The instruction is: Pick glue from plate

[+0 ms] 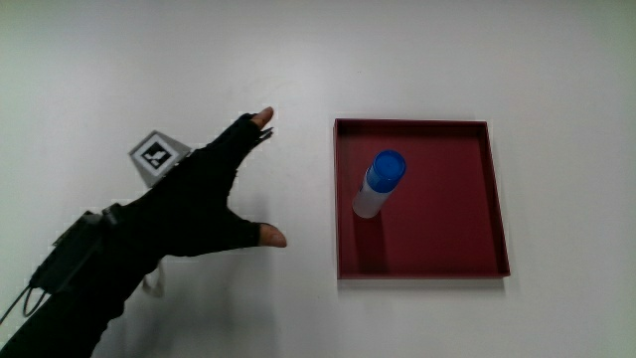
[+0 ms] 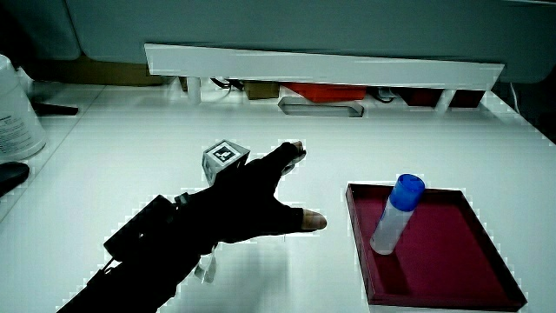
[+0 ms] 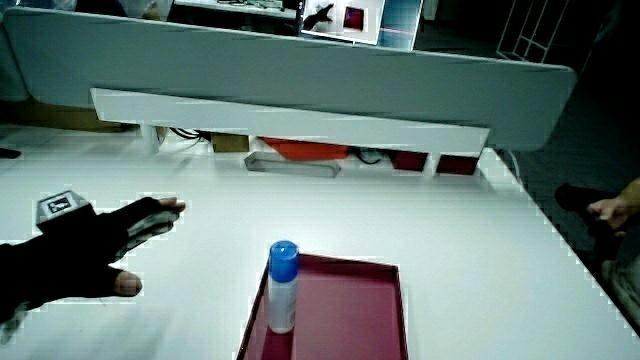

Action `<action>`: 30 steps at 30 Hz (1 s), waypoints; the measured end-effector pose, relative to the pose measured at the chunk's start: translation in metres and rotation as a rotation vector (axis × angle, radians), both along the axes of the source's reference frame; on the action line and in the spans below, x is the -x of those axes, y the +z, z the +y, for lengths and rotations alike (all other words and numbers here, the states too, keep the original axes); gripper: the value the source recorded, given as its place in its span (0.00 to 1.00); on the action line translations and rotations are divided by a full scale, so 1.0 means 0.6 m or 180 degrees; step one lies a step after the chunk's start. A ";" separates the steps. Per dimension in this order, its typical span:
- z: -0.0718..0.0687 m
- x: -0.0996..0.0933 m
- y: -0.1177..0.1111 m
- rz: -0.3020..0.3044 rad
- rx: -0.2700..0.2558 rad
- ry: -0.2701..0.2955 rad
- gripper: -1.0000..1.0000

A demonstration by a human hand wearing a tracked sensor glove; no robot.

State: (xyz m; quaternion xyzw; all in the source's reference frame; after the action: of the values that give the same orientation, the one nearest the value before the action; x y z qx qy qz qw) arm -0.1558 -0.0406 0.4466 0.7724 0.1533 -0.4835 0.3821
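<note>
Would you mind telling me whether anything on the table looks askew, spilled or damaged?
Nothing stands out. The glue stick stands upright, blue cap on, inside the red plate, with no spill visible. The hand rests beside the plate, fingers spread and holding nothing.

A square dark red plate (image 1: 467, 264) carries a pale translucent glue stick (image 1: 377, 186) with a bright blue cap (image 1: 388, 165). The table (image 1: 149, 70) is plain white. The hand (image 1: 194, 204) wears a black glove; its small cube (image 1: 157, 155) shows a black-and-white pattern.
</note>
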 end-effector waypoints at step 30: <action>0.004 -0.156 0.116 0.0675 -0.0124 0.0073 0.50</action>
State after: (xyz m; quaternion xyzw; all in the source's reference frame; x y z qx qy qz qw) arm -0.0620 -0.0381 0.5164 0.7224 0.2112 -0.5551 0.3541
